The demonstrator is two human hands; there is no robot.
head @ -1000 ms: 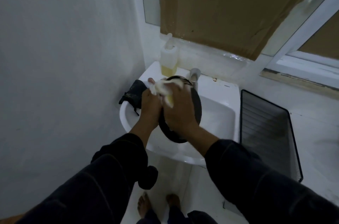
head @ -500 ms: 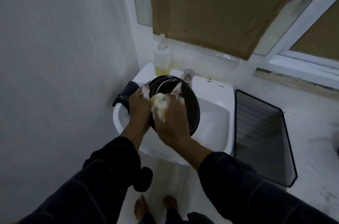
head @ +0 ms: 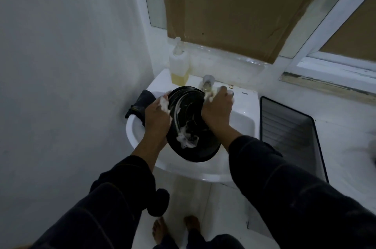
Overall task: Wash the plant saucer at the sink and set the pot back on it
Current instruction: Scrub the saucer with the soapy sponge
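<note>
The black round plant saucer is held tilted over the white sink, its inside facing me with streaks and a blob of foam in it. My left hand grips the saucer's left rim, fingers soapy. My right hand is at the upper right rim, just below the tap, closed on a pale soapy sponge that is mostly hidden in the fingers. No pot is in view.
A soap dispenser bottle stands at the sink's back left. A dark cloth hangs over the left rim against the wall. A black ribbed tray leans right of the sink. Cardboard covers the window behind.
My right hand with the sponge has moved from the saucer's middle up to its right rim by the tap. The saucer's foamy inside is now exposed; my left hand keeps its hold.
</note>
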